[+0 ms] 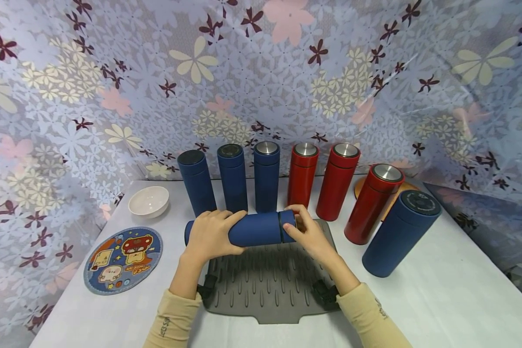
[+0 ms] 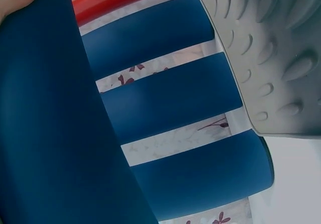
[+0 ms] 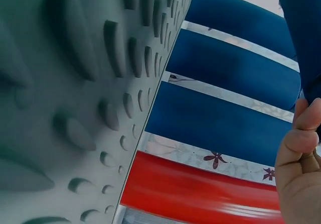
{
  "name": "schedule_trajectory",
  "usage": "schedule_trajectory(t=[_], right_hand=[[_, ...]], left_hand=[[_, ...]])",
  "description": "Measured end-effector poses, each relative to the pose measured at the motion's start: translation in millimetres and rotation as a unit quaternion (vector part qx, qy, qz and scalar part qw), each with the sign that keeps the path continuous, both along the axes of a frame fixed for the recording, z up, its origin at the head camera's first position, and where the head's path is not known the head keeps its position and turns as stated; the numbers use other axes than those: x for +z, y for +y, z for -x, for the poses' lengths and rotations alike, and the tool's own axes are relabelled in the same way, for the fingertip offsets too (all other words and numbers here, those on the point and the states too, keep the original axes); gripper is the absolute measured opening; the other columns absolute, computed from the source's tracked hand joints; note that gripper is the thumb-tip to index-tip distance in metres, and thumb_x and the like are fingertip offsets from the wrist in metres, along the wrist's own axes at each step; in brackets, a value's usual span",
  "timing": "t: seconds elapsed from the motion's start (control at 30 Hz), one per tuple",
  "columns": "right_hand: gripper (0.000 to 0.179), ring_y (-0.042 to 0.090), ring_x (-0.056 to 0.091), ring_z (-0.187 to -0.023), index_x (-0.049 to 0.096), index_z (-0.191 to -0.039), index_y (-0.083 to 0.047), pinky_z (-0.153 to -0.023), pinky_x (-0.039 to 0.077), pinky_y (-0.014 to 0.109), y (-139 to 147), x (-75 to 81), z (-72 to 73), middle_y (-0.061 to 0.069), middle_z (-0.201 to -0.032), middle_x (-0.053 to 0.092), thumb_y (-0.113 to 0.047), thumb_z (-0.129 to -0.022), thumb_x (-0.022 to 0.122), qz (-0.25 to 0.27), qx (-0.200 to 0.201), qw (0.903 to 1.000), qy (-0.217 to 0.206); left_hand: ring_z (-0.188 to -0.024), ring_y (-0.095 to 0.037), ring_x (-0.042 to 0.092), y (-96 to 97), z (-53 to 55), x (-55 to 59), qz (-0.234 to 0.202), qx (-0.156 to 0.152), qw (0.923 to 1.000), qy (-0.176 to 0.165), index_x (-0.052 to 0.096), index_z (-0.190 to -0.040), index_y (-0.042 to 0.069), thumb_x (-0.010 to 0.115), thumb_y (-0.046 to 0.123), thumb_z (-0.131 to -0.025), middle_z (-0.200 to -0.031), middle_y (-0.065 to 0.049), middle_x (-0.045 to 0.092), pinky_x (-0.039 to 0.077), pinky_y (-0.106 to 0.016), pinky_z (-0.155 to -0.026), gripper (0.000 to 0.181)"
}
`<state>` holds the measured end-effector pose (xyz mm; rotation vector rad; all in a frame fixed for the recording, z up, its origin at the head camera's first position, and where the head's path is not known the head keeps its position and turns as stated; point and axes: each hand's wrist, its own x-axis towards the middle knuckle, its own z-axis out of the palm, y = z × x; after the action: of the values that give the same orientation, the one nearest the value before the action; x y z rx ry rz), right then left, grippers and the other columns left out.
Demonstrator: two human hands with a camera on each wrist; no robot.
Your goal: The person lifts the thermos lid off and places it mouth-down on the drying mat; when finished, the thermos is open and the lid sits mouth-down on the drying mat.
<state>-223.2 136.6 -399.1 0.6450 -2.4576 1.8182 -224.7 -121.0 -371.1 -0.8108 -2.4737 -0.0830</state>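
Blue bottle (image 1: 257,230) is sideways between both hands, over the far edge of the grey ribbed mat (image 1: 261,285). Left hand (image 1: 213,235) grips the body, right hand (image 1: 311,236) the cap (image 1: 288,217) (thumb on near side). Beyond: three upright blue bottles (image 1: 232,179), then three red bottles (image 1: 338,183) rightward, all on the white surface (image 1: 443,285).

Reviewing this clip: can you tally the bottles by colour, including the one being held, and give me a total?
Blue bottles: 5 (4 standing, plus the held bottle)
Red bottles: 3 (all standing)
Total: 8 bottles
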Motion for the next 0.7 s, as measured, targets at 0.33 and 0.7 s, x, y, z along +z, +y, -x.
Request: schedule_trajectory(t=[0.33, 0.7], right_hand=[[0.042, 0.027, 0.06, -0.089, 0.04, -0.126, -0.014, -0.076, 0.052, 0.036, 1.1, -2.3, 0.1, 0.02, -0.11, 0.059, -0.025, -0.09, 0.057, -0.007, 0.0, 0.9998, 0.018], [0.046, 0.03, 0.056, -0.093, 0.039, -0.128, -0.014, -0.073, 0.051, 0.035, 2.3, -7.1, 2.5, 0.021, -0.115, 0.056, -0.025, -0.088, 0.061, -0.011, 0.015, 0.9995, 0.025]], left_hand=[[-0.083, -0.022, 0.064, -0.2, -1.6, 1.7, 0.005, 0.012, 0.9991, -0.04, 0.06, -0.122, 0.024, 0.077, 0.058, -0.052, -0.097, -0.003, 0.067, 0.051, -0.04, -0.075, 0.079], [-0.083, -0.021, 0.064, -1.1, -1.7, 2.0, -0.006, 0.012, 0.9975, -0.07, 0.06, -0.122, 0.024, 0.078, 0.056, -0.054, -0.097, -0.003, 0.068, 0.051, -0.04, -0.075, 0.078]])
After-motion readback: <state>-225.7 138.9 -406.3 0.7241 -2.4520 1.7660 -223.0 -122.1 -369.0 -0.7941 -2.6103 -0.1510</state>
